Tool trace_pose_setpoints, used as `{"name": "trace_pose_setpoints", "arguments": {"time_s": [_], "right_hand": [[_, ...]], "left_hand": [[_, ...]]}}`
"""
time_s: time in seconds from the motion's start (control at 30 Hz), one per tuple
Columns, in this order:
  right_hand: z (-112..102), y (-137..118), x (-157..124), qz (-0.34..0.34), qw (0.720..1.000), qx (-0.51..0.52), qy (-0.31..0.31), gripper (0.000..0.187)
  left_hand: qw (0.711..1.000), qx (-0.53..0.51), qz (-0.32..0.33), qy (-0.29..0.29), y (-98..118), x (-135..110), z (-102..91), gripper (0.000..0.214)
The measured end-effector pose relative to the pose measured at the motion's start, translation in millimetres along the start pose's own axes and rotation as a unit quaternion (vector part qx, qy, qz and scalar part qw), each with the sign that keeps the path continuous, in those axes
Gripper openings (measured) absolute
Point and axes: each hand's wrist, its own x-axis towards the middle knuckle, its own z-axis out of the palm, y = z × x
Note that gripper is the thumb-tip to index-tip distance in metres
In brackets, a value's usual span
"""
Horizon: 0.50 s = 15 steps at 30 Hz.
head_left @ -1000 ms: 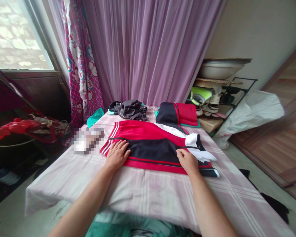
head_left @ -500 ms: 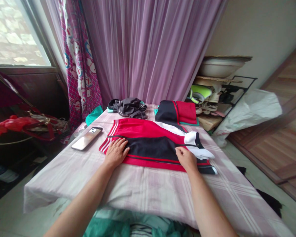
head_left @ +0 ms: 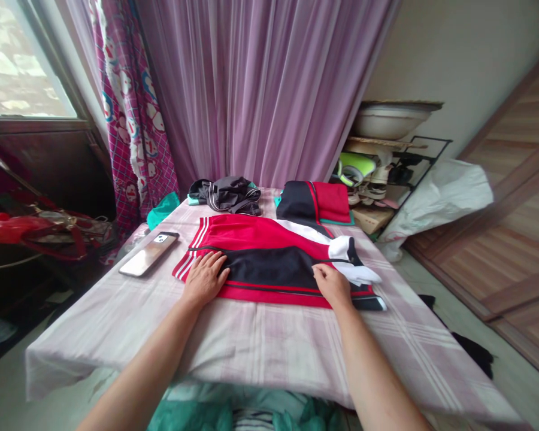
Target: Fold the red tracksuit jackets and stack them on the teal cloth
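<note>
A red, black and white track jacket [head_left: 265, 266] lies folded lengthwise on the table, its striped ribbed hem to the left and its white collar part to the right. My left hand [head_left: 205, 275] rests flat on the black panel near the hem, fingers stretched out. Toward the collar end, my right hand [head_left: 332, 282] is closed with curled fingers at the jacket's black cloth; the fingertips are partly hidden. Behind the jacket sit a folded black and red garment [head_left: 317, 202] and a crumpled dark grey garment [head_left: 233, 194].
A phone [head_left: 149, 254] lies face down at the left of the checked tablecloth [head_left: 260, 353]. Purple curtains [head_left: 260, 90] hang behind the table. To the right stand a shoe rack [head_left: 424, 161] with a basin [head_left: 390, 123] on it and a white plastic bag [head_left: 444, 197].
The whole view has shifted slightly, so things appear a little farther left. Both hands keep their places on the jacket.
</note>
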Motion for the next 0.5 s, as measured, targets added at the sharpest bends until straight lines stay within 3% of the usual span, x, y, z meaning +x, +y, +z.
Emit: {"name": "trace_pose_setpoints", "arguments": {"time_s": [0.27,0.4,0.5], "right_hand": [[-9,-8,7,0.005,0.998,-0.046,-0.038,0.031],[-22,-32,21,-0.025,0.99,-0.105,-0.088,0.027],[-20,-55,25,-0.069,0.991,-0.103,-0.052,0.032]], "left_hand": [[1.0,-0.015,0.007,0.017,-1,1,1.7,0.046],[1.0,-0.013,0.005,0.016,-2,1,2.8,0.047],[1.0,-0.017,0.005,0.026,-3,1,6.1,0.045]]}}
